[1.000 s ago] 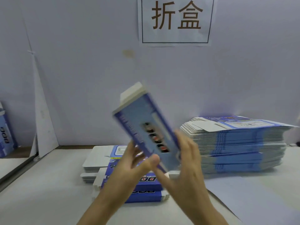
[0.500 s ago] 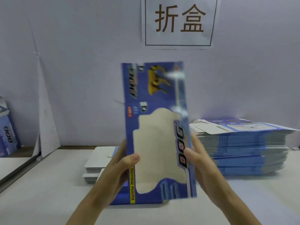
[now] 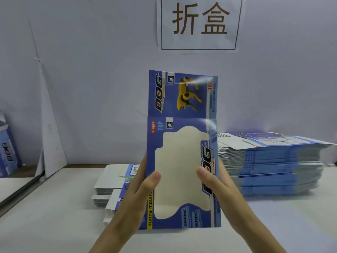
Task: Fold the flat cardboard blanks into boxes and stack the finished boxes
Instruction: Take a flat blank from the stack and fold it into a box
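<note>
In the head view, the person is holding a blue box (image 3: 182, 161) upright in front of the chest, gripped between both hands. The left hand (image 3: 135, 196) is clasping the box's left edge, its thumb (image 3: 155, 177) pressing on the pale window panel and its fingers going out of sight behind. The right hand (image 3: 221, 190) is doing the same on the right edge, with its thumb (image 3: 201, 172) lying on the front face. How deep the box is cannot be told from this angle.

The box's long axis is running straight up, away from both hands. The printed top flap (image 3: 182, 94) is standing open above the crease, well beyond the fingertips. Both hands are sitting level on the lower half, so neither is nearer the flap. Closing it would probably mean one hand sliding up along the box while the other is bearing the weight.

A tall stack of flat blanks (image 3: 273, 167) is lying on the table (image 3: 54, 216) just outside the right hand. A low pile of blanks (image 3: 113, 179) is showing beyond the left hand. A standing box (image 3: 8, 148) is sitting far out past the left hand, which looks like the nearer hand for setting this one down there.
</note>
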`<state>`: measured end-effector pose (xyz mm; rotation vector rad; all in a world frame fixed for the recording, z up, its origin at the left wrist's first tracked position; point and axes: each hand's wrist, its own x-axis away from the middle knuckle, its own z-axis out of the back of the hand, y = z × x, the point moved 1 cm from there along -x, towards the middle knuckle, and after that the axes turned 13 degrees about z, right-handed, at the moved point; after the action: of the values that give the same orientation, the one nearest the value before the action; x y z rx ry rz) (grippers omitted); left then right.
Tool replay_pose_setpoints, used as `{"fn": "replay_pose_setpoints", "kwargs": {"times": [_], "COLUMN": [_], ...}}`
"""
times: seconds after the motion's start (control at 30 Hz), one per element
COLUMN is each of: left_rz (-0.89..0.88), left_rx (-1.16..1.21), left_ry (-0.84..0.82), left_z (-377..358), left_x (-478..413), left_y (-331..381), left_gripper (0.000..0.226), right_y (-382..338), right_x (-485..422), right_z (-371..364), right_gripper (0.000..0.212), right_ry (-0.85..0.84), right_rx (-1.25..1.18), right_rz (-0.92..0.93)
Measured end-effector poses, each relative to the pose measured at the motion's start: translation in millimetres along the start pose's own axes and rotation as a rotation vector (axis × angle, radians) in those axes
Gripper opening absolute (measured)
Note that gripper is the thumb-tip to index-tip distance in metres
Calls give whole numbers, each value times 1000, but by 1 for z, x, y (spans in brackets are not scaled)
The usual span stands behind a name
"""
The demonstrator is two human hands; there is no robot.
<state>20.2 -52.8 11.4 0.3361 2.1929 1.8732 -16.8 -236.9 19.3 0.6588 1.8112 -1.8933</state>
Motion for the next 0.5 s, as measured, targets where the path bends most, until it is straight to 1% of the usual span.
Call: {"fn": "replay_pose_setpoints", "kwargs": {"times": [0.03,0.1,0.2,0.23,0.27,0.33,0.37,0.4,0.43,0.47,0.5], "left_rz": [1,7,-56,-96,-141,-202,-203,-185,-175,-175,-164], "left_rx": [8,29,-93,-145,-197,-340,-424,-487,-523,-531,-514], "left_ry": [-27,-108,-182,-180,-154,-77,-41,-35,-22,-13,-11], "left_z": [0,2,12,16,20,25,27,29,31,31,31], "left_x": [0,0,-2,-2,-1,4,6,7,7,7,6], "left_y": [1,5,8,9,10,15,17,16,16,16,17], "left_gripper": [59,70,100,97,82,40,26,15,11,14,14], "right_y": [-1,-2,-1,-3,-4,-9,-11,-9,-9,-9,-7], "right_x": [1,2,2,2,3,5,6,7,7,8,7], "right_z": [0,1,9,11,14,14,13,14,13,13,13], "right_gripper": [68,67,73,69,58,22,13,22,30,30,21], "right_ry": [-5,-22,-77,-96,-128,-180,-201,-222,-247,-254,-243], "right_rx": [5,6,-6,6,48,156,184,202,222,228,228], "right_rz": [13,14,-46,-52,-45,-19,-8,11,21,9,-14]}}
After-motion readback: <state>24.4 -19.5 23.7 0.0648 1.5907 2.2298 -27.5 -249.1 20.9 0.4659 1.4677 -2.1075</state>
